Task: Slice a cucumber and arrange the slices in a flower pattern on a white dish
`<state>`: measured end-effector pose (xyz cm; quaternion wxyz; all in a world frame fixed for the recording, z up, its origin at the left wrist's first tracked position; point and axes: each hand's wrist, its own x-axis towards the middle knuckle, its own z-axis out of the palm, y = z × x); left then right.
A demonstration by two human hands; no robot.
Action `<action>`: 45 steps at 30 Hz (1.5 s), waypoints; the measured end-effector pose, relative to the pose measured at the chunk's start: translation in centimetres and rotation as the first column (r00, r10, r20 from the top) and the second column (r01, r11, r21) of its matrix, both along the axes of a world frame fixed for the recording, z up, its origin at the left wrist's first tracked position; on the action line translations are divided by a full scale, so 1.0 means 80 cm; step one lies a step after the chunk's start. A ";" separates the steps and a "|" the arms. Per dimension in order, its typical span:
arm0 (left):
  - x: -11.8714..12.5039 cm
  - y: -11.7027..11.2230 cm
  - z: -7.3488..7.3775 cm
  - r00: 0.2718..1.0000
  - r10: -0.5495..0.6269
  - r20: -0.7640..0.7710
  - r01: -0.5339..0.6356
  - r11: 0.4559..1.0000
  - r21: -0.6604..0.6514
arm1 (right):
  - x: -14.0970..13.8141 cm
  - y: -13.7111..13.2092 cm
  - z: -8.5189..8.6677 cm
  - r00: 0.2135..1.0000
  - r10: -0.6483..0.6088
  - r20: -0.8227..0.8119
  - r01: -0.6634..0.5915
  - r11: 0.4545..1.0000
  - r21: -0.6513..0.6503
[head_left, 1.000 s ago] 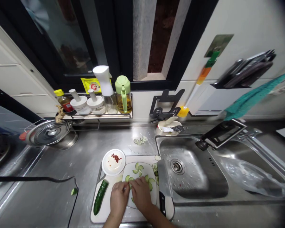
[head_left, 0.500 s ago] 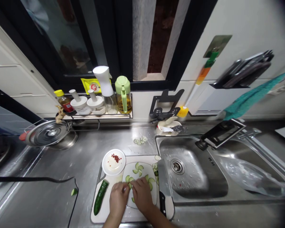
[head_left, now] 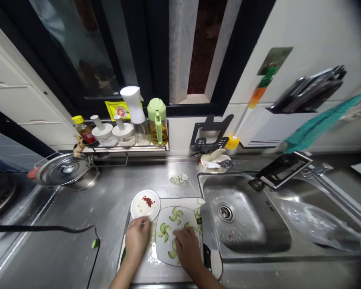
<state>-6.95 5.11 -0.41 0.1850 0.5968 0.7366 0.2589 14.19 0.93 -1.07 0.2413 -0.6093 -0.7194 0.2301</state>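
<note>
My left hand (head_left: 137,237) is at the near edge of a round white plate (head_left: 136,208) that holds small red bits (head_left: 149,200). Its thumb and fingers are curled in a pinch; whatever may be between them is too small to see. My right hand (head_left: 188,247) hovers over or rests on a squarish white plate (head_left: 165,212), fingers extended. Curved green cucumber slices (head_left: 176,216) lie there in pinwheel clusters, some hidden under that hand. A whole cucumber (head_left: 123,255) is mostly behind my left wrist. Both plates sit on a cutting board (head_left: 150,273).
A cleaver (head_left: 209,228) lies along the board's right side beside cucumber scraps (head_left: 199,222). The sink (head_left: 243,212) is further right. More slices (head_left: 179,179) are on the counter behind. A cucumber end (head_left: 95,243) lies left by a black cord (head_left: 93,265); a lidded pot (head_left: 67,170) stands back left.
My left hand has moved left and away, from the cucumber slices to the plate of red bits. My right hand has shifted slightly right, uncovering a cluster of slices with a red speck at its centre.
</note>
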 end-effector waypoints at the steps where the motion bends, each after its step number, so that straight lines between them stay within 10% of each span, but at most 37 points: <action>1: -0.005 0.011 0.000 1.000 0.018 -0.016 -0.019 0.999 -0.029 | 0.002 -0.001 0.002 1.000 -0.005 0.012 0.005 1.000 -0.003; 13: -0.011 0.087 -0.005 0.982 -0.063 -0.180 0.021 0.973 -0.229 | 0.013 -0.012 0.009 0.998 -0.029 0.063 0.032 0.998 -0.052; 45: -0.025 0.091 -0.027 0.987 -0.101 -0.129 0.076 0.980 -0.182 | 0.022 -0.011 0.016 0.996 -0.025 0.090 0.037 0.991 -0.132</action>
